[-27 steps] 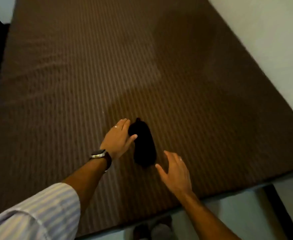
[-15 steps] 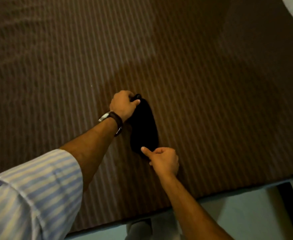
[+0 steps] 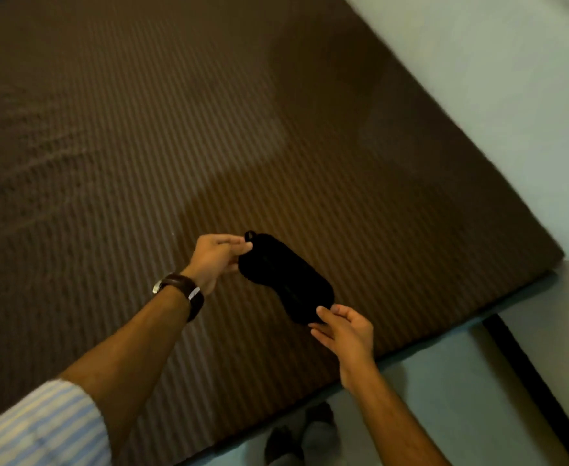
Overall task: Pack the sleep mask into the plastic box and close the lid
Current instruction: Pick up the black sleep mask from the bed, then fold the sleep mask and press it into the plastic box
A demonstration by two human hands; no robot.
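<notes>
A black sleep mask (image 3: pixel 285 275) is stretched between both hands above the brown striped bed cover (image 3: pixel 142 146). My left hand (image 3: pixel 216 258), with a brown watch on its wrist, pinches the mask's far upper end, where a small strap loop sticks out. My right hand (image 3: pixel 345 327) pinches the near lower end with thumb and fingers. The mask hangs slanted from upper left to lower right. No plastic box is in view.
The bed's near edge (image 3: pixel 411 348) runs diagonally at lower right, with pale floor (image 3: pixel 444 398) below it and a dark strip at the far right. A pale wall (image 3: pixel 495 79) borders the bed at upper right. My feet (image 3: pixel 310 438) show at the bottom.
The mask lay on the bed with my hands closing on its ends. Now both hands hold it lifted off the cover, and the view has swung left.
</notes>
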